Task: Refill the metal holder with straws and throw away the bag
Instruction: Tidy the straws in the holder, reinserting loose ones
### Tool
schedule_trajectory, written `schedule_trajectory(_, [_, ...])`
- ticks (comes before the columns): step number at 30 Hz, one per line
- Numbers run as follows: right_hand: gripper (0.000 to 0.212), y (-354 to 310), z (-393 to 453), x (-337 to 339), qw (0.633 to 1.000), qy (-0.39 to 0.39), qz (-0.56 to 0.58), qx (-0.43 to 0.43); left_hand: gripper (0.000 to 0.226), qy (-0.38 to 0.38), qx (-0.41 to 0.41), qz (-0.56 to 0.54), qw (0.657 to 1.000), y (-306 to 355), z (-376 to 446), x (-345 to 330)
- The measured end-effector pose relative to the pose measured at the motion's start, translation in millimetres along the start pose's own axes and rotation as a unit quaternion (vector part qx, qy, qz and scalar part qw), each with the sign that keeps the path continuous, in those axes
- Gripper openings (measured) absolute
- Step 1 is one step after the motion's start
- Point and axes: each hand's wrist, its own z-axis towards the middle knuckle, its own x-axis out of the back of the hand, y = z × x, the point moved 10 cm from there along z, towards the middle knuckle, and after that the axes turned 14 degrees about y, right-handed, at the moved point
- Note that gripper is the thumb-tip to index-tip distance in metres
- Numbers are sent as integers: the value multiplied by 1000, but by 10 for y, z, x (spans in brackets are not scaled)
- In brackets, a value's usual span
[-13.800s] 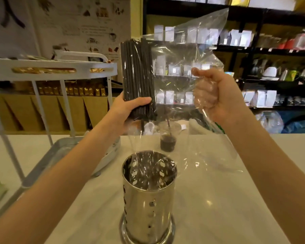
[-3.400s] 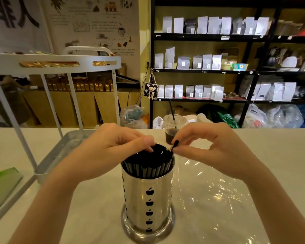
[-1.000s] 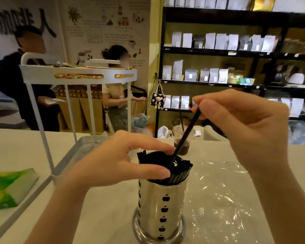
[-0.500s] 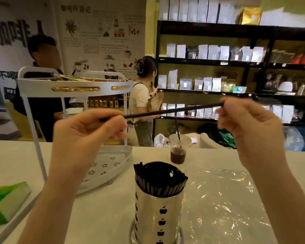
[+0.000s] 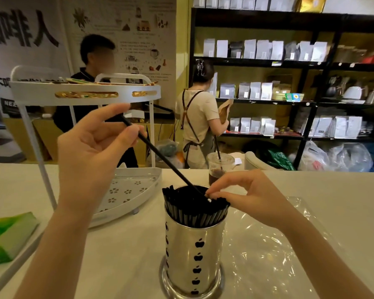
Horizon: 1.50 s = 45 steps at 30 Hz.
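The refilling step is judged nearly complete. One empty clear bag lies flat on the counter, beside one metal holder packed with black straws, too many to count. One loose straw is pinched by the left hand, tip lowered among the bunch. The right hand's fingertips are closed at the straw tops; whether anything is gripped cannot be told. Next, seating that straw and discarding the bag would be required.

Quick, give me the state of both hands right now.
Left hand: closed on a single black straw, its low end in the metal holder.
Right hand: fingers pinched at the packed straws; a grip cannot be told.
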Motion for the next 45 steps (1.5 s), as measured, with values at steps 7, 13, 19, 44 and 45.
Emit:
schedule_trajectory(7, [20,81,6,220,995,66,71,-24,32,-224,-45,100,968,-30,-319,-510])
schedule_trajectory(13, [13,112,-81,360,994,92,63,-19,26,-338,-5,163,927,-252,-575,-739])
schedule_trajectory(19, [15,155,-183,478,991,120,47,-38,26,-405,2,196,893,-264,-783,-853])
schedule_trajectory(44, [15,1119,-1338,1519,933,296,-54,-200,25,-350,-143,11,926,451,-2003,-1443])
schedule_trajectory(45, [15,1290,-1442,1595,921,310,-87,-222,25,-370,-79,28,925,219,-2154,-1571])
